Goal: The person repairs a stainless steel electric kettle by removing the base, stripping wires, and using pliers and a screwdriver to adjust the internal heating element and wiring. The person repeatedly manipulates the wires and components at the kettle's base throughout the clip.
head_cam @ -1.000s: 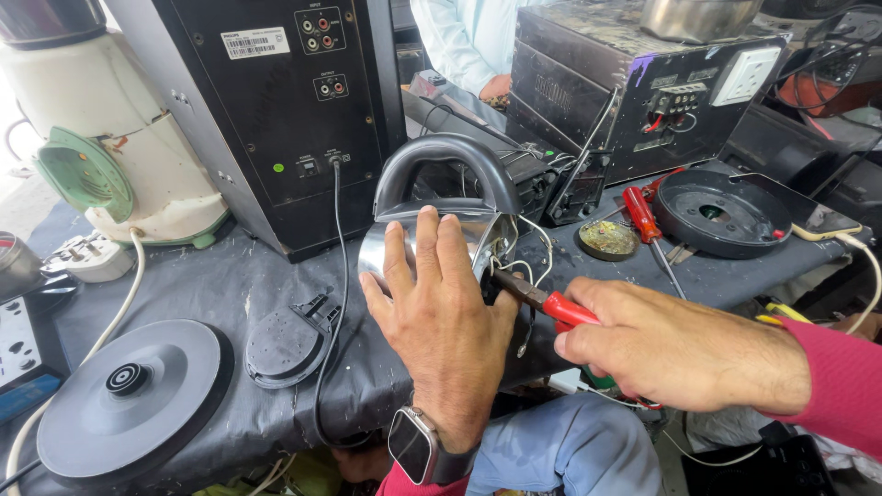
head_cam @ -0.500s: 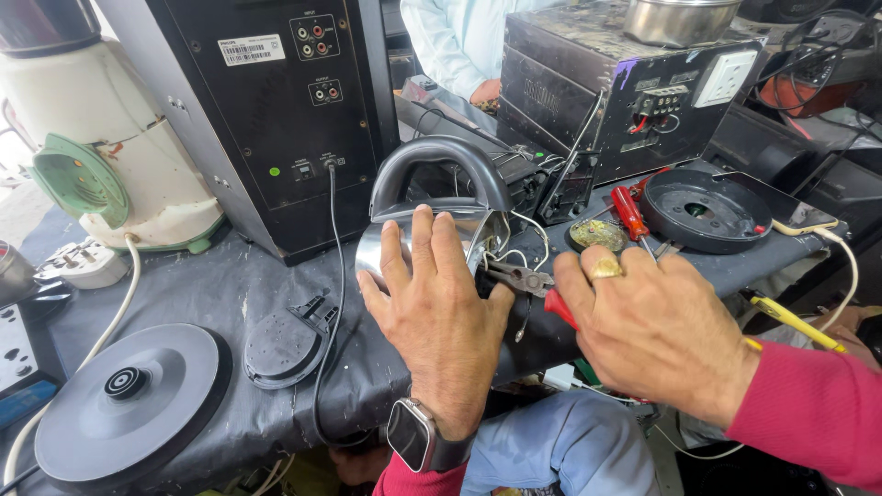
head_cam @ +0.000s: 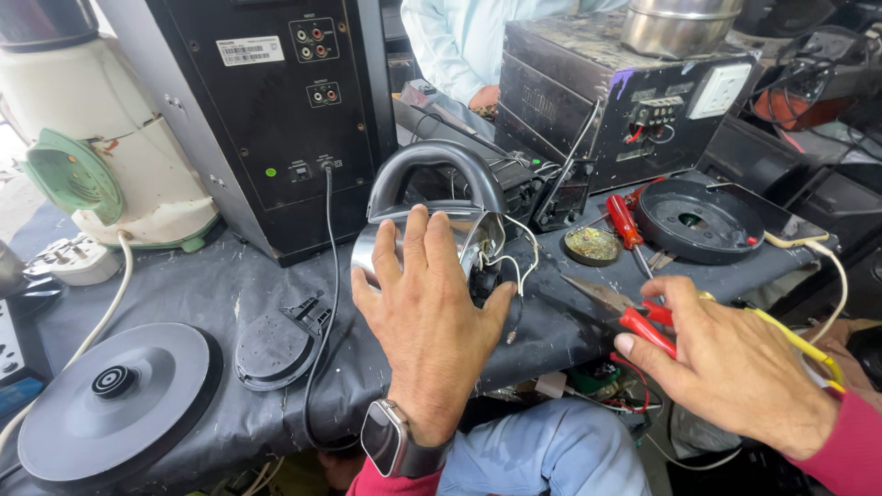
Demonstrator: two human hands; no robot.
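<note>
A steel electric kettle (head_cam: 478, 234) with a black arched handle (head_cam: 432, 161) lies on its side on the grey cloth-covered bench. My left hand (head_cam: 427, 321), with a watch on its wrist, presses flat on the kettle body, fingers spread. Thin white wires (head_cam: 516, 262) hang out of the kettle's open bottom. To the right, my right hand (head_cam: 735, 367) grips red-handled pliers (head_cam: 648, 323). Their metal jaws point left toward the kettle but stay a little apart from it.
Behind the kettle stand a black speaker box (head_cam: 276, 110) and a dark metal box (head_cam: 588, 101). A white and green appliance (head_cam: 101, 156), a round black base (head_cam: 110, 413) and a black cover (head_cam: 276, 344) lie left. A red screwdriver (head_cam: 625, 220), small tin (head_cam: 593, 245), black ring base (head_cam: 698, 220) and yellow cable (head_cam: 790, 335) are right. Another person (head_cam: 469, 37) sits beyond.
My right hand has drawn back to the right with the pliers, away from the kettle's wires. My left hand has stayed on the kettle.
</note>
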